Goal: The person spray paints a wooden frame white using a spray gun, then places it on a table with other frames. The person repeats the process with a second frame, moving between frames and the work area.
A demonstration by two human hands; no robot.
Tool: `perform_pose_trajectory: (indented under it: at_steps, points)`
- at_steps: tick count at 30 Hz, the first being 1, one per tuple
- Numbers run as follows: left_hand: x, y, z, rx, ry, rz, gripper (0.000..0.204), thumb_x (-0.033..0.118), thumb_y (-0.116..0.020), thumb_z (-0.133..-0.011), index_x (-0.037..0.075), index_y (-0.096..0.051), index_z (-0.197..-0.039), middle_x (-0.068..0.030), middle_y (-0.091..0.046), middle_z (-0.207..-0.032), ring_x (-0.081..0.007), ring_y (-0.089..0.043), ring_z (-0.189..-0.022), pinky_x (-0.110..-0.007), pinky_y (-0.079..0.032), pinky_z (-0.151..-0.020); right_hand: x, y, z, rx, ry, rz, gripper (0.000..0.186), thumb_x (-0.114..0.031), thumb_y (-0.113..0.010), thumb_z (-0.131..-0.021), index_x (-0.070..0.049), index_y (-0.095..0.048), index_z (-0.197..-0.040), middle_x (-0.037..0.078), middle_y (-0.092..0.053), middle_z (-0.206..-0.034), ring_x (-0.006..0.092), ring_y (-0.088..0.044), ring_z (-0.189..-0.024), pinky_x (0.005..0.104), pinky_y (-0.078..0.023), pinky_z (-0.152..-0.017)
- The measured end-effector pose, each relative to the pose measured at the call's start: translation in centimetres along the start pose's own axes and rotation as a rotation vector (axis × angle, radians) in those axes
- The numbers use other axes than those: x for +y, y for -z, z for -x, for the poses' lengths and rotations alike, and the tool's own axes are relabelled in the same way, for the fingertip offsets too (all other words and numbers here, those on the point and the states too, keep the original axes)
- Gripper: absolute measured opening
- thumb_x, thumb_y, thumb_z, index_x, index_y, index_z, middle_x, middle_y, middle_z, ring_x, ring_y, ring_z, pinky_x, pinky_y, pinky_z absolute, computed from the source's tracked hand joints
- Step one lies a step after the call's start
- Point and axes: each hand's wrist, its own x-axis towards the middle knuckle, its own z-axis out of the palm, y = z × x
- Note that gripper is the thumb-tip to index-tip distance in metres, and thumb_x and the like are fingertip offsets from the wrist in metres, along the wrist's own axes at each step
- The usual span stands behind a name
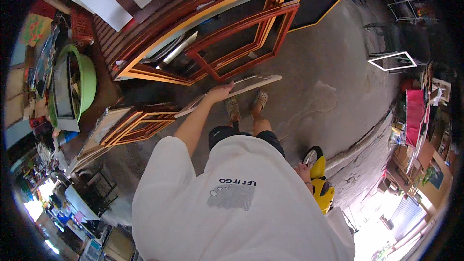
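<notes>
My left hand (221, 92) reaches forward and grips the near rail of a pale unpainted wooden frame (256, 83), which is held low over the concrete floor in front of my sandalled feet (247, 104). My right hand (303, 172) hangs at my side, closed on a yellow power tool (321, 186) with a round black-rimmed disc (312, 155) at its front. My white shirt hides most of my right arm.
Large orange-brown wooden frames (227, 43) lean stacked ahead, and smaller ones (135, 125) lie to the left. A green basin (88, 79) stands at far left. A white frame (391, 61) and black metal racks (406, 9) stand right. A concrete curb (360, 147) runs along the right.
</notes>
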Motion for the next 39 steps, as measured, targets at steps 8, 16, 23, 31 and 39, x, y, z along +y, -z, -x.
perform_pose_trajectory:
  at_steps: [8,16,23,31,39]
  points:
    - [0.4,5.9,-4.2,0.090,0.019,-0.070,0.087,0.073,-0.013,-0.096,0.011,-0.040,-0.150,-0.0188,-0.041,-0.153,-0.0359,-0.037,-0.142,-0.046,-0.028,-0.117,-0.5,-3.0,1.4,0.107,0.005,0.161,0.021,-0.025,-0.059,-0.099,-0.007,-0.060,-0.109,0.011,-0.065,-0.085,0.0164,-0.060,-0.062,0.0278,-0.045,-0.052]
    - [-6.3,13.9,-5.9,0.421,-0.106,-0.408,0.077,0.067,-0.027,-0.098,0.007,-0.049,-0.141,-0.0254,-0.058,-0.133,-0.0431,-0.056,-0.123,-0.053,-0.041,-0.107,-4.1,-5.8,2.7,-0.002,0.088,0.314,0.025,-0.031,-0.059,-0.100,-0.007,-0.061,-0.107,0.006,-0.063,-0.078,0.0136,-0.061,-0.060,0.0224,-0.042,-0.049]
    - [1.9,13.6,-3.9,0.590,-0.026,-0.298,0.075,0.062,-0.042,-0.096,0.000,-0.049,-0.138,-0.0240,-0.064,-0.123,-0.0398,-0.059,-0.120,-0.052,-0.045,-0.103,-2.6,-3.0,3.2,0.106,-0.018,0.134,0.022,-0.031,-0.059,-0.100,-0.010,-0.060,-0.102,0.002,-0.061,-0.074,0.0114,-0.061,-0.055,0.0229,-0.043,-0.045]
    - [1.1,12.8,-2.4,0.753,0.025,-0.473,0.070,0.054,-0.050,-0.097,0.001,-0.044,-0.143,-0.0237,-0.060,-0.130,-0.0374,-0.057,-0.121,-0.050,-0.047,-0.100,-4.1,-3.9,2.0,0.036,0.153,0.371,0.026,-0.034,-0.063,-0.099,-0.008,-0.059,-0.098,0.002,-0.061,-0.073,0.0096,-0.061,-0.056,0.0216,-0.042,-0.044]
    - [6.1,2.3,4.5,0.769,-0.269,-0.162,0.034,0.024,-0.059,-0.093,0.003,-0.058,-0.120,-0.0177,-0.064,-0.112,-0.0387,-0.062,-0.103,-0.049,-0.052,-0.085,-3.4,-4.1,0.7,0.035,0.151,0.354,0.035,-0.040,-0.059,-0.100,-0.006,-0.062,-0.096,0.004,-0.063,-0.074,0.0125,-0.059,-0.057,0.0271,-0.046,-0.049]
